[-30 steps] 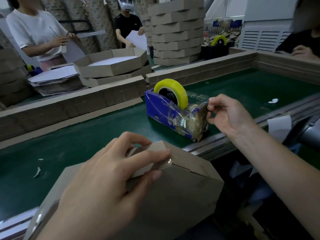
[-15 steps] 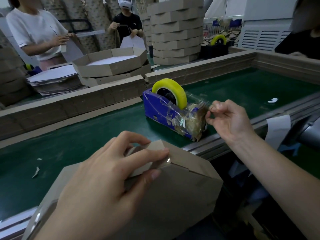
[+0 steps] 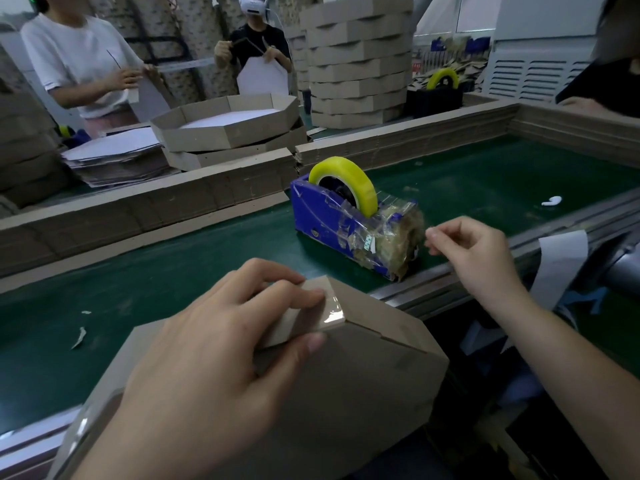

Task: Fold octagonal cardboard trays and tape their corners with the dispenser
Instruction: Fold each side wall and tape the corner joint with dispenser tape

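A brown octagonal cardboard tray (image 3: 363, 372) rests tilted against the near edge of the green belt, its underside facing me. My left hand (image 3: 221, 348) grips its upper folded corner, thumb below and fingers on top, next to a clear strip of tape (image 3: 334, 306) stuck over that corner. The blue tape dispenser (image 3: 349, 223) with a yellow roll (image 3: 346, 178) stands on the belt just beyond. My right hand (image 3: 474, 251) is just right of the dispenser's cutter, thumb and forefinger pinched together; a clear piece of tape between them is too faint to confirm.
A low cardboard wall (image 3: 145, 206) borders the belt's far side. Behind it lie a folded tray (image 3: 228, 123), flat sheets (image 3: 110, 154) and a tall tray stack (image 3: 356, 57). Two people fold sheets at the back. A metal rail (image 3: 485, 275) runs along the near edge.
My right hand has pulled away from the dispenser's cutter to the right and slightly down, fingers still pinched. The left hand has kept its hold on the tray corner.
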A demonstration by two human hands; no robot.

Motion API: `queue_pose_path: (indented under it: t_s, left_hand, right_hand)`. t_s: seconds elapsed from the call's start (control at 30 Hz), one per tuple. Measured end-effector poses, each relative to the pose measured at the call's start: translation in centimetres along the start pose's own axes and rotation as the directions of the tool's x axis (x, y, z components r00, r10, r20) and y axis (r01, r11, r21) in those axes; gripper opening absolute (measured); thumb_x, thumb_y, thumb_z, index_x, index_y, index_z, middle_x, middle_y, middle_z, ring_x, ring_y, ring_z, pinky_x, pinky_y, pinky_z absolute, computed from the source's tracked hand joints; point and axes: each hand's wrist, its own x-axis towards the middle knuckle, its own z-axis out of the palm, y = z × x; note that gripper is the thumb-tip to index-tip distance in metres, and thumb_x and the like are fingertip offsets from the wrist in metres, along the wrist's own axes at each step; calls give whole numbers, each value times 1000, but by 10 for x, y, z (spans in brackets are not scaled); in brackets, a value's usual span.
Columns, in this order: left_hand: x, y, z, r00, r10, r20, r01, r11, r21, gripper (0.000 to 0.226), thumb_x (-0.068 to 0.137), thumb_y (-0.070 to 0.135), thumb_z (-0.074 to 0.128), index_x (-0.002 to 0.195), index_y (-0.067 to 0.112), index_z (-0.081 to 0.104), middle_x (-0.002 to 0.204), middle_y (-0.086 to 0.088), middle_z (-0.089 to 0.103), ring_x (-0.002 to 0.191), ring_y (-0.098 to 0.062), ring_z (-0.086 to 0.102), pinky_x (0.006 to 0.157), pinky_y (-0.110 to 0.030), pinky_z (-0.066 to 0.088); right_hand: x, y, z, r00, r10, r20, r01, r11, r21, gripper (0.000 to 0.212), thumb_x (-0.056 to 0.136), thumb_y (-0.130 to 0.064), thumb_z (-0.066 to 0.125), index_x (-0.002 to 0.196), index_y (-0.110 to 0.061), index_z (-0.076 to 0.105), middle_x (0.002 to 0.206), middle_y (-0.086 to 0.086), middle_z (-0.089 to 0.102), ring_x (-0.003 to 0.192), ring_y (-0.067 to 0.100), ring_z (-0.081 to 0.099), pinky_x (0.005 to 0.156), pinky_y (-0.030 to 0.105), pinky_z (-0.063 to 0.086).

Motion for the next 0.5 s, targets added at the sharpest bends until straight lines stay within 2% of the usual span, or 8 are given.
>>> queue_pose_path:
  t_s: [0.07,0.13,0.23,0.3,0.37,0.43,0.5]
  left_hand:
    - [0,0,0,1000,-4,-5,4,1000,-7,28,84,59,44,99,43,62,111,28,55,88,9,51,49,-1,34]
    - [-1,0,0,1000,-6,-7,6,1000,-20,28,83,59,44,97,42,61,111,28,55,87,9,51,51,0,36]
    - [-1,0,0,1000,0,-17,-1,1000,-17,27,83,58,45,95,40,61,110,28,56,84,10,49,54,0,36]
    - [0,-1,1,999,1,-37,-2,1000,-23,26,82,58,46,94,40,60,110,28,56,85,10,51,54,-1,36]
    - [0,-2,3,998,-3,-60,0,999,-45,27,81,59,47,92,38,59,110,28,56,87,9,54,55,-3,35]
    - [-1,-2,4,997,-6,-80,-2,996,-91,28,80,60,49,90,37,58,110,28,57,88,6,58,61,-8,40]
    - [-2,-3,5,995,-11,-97,-1,992,-125,29,78,61,51,89,35,57,110,27,58,88,3,61,61,-17,47]
  right_hand:
    - [1,-6,-7,999,-22,-26,18,991,-131,21,88,-14,68,72,-26,63,66,-10,69,66,8,67,66,22,53]
    - [-3,-16,-15,998,-40,-40,30,972,-233,20,88,-14,69,71,-24,62,67,-8,68,63,6,63,63,16,49]
    - [-12,-46,-27,984,-177,-6,169,953,-251,17,85,-14,71,72,-22,64,63,-7,64,62,10,59,54,9,42]
    - [-19,-77,-29,960,-247,132,262,959,-110,18,84,-12,71,72,-23,65,59,-6,63,59,12,59,55,12,44]
    - [-25,-109,-23,895,-290,340,273,957,98,14,84,-12,70,74,-21,66,62,-5,65,57,9,60,58,13,46]
    - [-27,-134,-14,789,-331,517,207,936,283,10,84,-16,71,76,-18,67,62,-4,65,56,6,59,56,13,46]
    - [-26,-148,-4,702,-342,624,71,906,417,8,82,-17,72,75,-19,68,60,-2,63,54,9,55,51,16,42]
